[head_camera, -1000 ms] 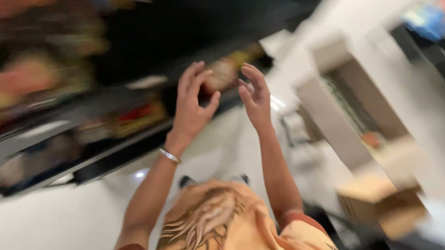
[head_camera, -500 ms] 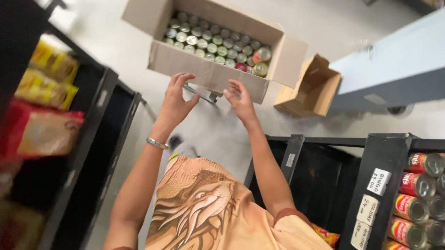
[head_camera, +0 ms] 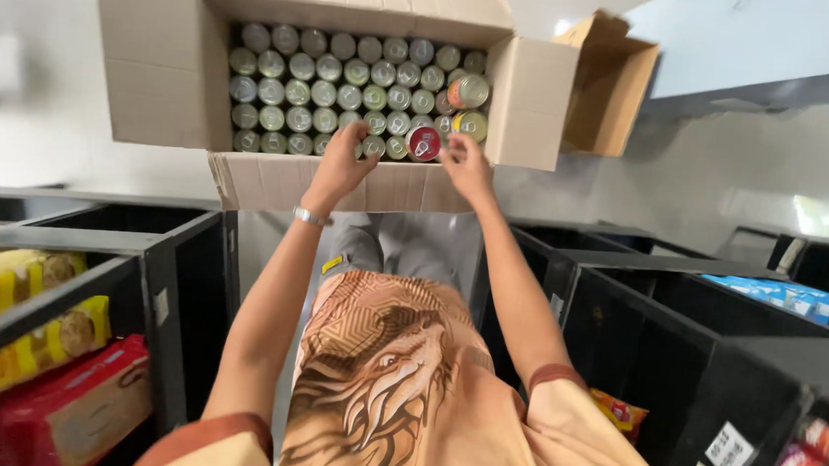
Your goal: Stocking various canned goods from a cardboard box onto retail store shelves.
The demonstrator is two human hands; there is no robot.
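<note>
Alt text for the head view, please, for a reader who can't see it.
Both hands, left hand and right hand, reach into an open cardboard box packed with upright cans, between black shelves of packaged food.

Pale floor (head_camera: 729,170); open can-filled cardboard box (head_camera: 163,68) on it, smaller empty carton (head_camera: 612,93) just right of box.

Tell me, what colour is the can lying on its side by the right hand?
Red tin can, seen in the head view.
</note>
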